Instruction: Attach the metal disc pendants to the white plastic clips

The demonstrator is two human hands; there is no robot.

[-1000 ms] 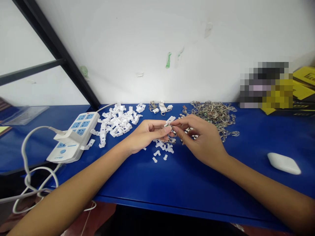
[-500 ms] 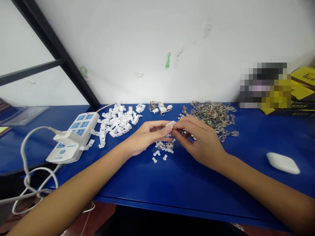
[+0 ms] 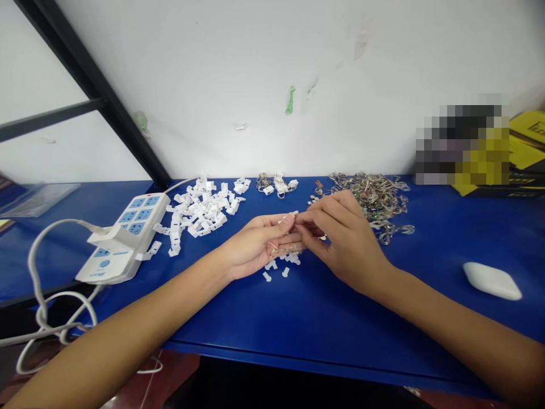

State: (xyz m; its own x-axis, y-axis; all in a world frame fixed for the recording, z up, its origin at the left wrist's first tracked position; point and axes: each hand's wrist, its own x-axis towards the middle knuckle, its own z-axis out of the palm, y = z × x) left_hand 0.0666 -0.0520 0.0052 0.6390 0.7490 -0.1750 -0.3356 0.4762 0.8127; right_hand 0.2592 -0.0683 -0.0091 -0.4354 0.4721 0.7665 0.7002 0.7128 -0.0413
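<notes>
Between the thumb and fingers of my left hand (image 3: 259,241) is a small white plastic part (image 3: 293,215), mostly covered. Thin wires (image 3: 283,250) lie across the lower fingers of that hand. My right hand (image 3: 343,238) meets it from the right, its thumb and index finger pinched at the end of the white part. Whatever those right fingertips hold is too small and hidden to make out. Just below the hands, several small white T-shaped pieces (image 3: 285,272) lie on the blue table (image 3: 272,318).
A heap of white plastic housings (image 3: 204,210) lies left, beside a power strip (image 3: 128,236) with a plugged-in cord. A tangle of wired parts (image 3: 370,196) sits back right, near yellow boxes (image 3: 528,142). A few wired white pieces (image 3: 281,184) lie behind the hands. A white case (image 3: 491,280) rests right.
My left hand has turned its palm more upward, and the wires now show across its fingers. The white part between the hands is tilted less and more covered.
</notes>
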